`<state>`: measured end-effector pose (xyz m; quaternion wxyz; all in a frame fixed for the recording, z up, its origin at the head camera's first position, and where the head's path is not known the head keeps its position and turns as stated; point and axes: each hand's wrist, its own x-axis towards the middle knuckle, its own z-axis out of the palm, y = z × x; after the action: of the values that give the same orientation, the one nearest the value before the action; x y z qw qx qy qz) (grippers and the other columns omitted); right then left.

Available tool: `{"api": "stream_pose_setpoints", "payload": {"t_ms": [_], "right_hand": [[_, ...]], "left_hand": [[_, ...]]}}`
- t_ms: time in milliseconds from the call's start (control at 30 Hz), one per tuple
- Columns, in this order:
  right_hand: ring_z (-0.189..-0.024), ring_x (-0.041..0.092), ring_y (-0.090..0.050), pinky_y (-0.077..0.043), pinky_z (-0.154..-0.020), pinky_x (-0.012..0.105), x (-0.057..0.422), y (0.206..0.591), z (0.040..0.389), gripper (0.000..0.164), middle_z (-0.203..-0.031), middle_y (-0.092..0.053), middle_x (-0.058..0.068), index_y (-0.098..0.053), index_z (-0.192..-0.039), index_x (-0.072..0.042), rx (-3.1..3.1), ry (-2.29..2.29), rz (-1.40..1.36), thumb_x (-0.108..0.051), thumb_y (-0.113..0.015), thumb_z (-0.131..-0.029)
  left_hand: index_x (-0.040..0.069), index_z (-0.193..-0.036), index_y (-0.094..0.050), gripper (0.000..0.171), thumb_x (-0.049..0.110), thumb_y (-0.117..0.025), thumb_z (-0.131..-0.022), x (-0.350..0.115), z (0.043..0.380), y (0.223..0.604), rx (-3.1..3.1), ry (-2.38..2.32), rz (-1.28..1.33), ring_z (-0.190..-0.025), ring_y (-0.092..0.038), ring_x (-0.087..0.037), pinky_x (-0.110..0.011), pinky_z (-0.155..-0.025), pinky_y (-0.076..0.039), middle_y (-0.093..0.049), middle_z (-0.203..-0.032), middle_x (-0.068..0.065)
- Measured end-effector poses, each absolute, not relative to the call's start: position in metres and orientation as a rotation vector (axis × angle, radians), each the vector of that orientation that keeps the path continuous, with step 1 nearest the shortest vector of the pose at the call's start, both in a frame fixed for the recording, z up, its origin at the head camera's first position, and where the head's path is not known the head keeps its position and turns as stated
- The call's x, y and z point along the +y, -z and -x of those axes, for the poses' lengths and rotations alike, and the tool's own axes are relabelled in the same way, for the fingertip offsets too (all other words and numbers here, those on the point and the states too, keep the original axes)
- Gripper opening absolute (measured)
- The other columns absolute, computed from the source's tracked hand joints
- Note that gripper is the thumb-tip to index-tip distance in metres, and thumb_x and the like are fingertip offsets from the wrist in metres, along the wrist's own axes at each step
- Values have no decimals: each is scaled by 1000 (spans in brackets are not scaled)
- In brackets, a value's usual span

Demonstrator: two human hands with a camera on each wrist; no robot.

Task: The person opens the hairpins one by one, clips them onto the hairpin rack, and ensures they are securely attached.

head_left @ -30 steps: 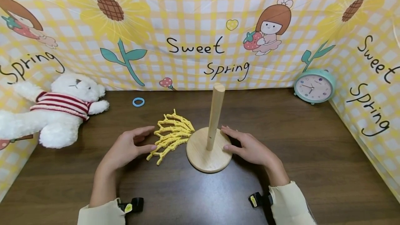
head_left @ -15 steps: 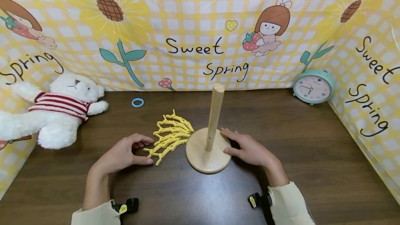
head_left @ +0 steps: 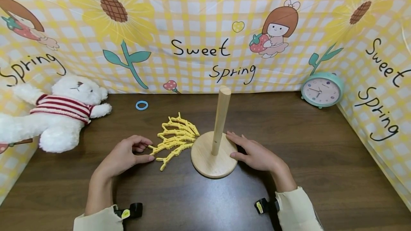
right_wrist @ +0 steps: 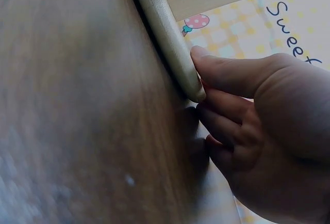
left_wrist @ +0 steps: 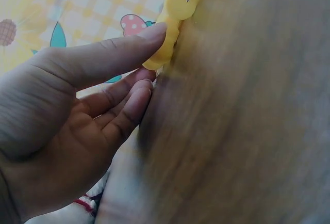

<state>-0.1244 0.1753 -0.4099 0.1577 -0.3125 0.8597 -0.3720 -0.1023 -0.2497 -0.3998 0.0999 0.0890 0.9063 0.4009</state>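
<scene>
Several yellow clothespins (head_left: 178, 124) lie fanned out on the table to the left of a wooden stand, which has a round base (head_left: 205, 159) and an upright dowel (head_left: 221, 117). The left hand (head_left: 123, 154) has its thumb and fingers at the handle end of one clothespin (left_wrist: 178, 7), whose metal spring shows in the left wrist view; the thumb lies against it. On the other side, the right hand (head_left: 258, 152) grips the base's right edge, thumb on top and fingers along the rim. Some of those fingertips are hidden in the right wrist view.
A white teddy bear (head_left: 64, 117) in a striped shirt lies at the left. A blue ring (head_left: 141, 105) sits near the back wall cloth (head_left: 199, 17). At the back right stands a mint alarm clock (head_left: 322, 90).
The left hand first drew back toward the left and near side, then moved slightly up to a clothespin's handle end. That clothespin has shifted away from the nearest one. The right hand stays on the base.
</scene>
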Motion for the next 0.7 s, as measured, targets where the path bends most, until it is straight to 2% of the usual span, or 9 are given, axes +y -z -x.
{"api": "stream_pose_setpoints", "payload": {"t_ms": [200,400,700], "right_hand": [[-151,32,-22,-15,-121,53,175,410,124,65,-164,-26,17,-32,-159,-7,2458,1064,885,-21,-62,-103],[-152,33,-16,-10,-122,55,175,411,124,65,-166,-20,17,-26,-161,-7,2429,1037,906,-18,-57,-105],[-153,34,-11,-5,-122,55,175,409,123,64,-167,-15,18,-21,-161,-6,2408,1008,936,-17,-53,-107]], "left_hand": [[8,-119,-69,44,26,-87,-83,-251,102,401,2677,-1179,-245,-103,-58,-22,-31,-87,-50,-63,-116,-7],[9,-118,-69,40,25,-85,-85,-251,101,400,2655,-1190,-225,-103,-58,-22,-33,-87,-50,-63,-117,-7],[2,-123,-67,40,21,-80,-90,-251,101,395,2666,-1292,-220,-103,-63,-24,-24,-83,-53,-68,-116,-11]]}}
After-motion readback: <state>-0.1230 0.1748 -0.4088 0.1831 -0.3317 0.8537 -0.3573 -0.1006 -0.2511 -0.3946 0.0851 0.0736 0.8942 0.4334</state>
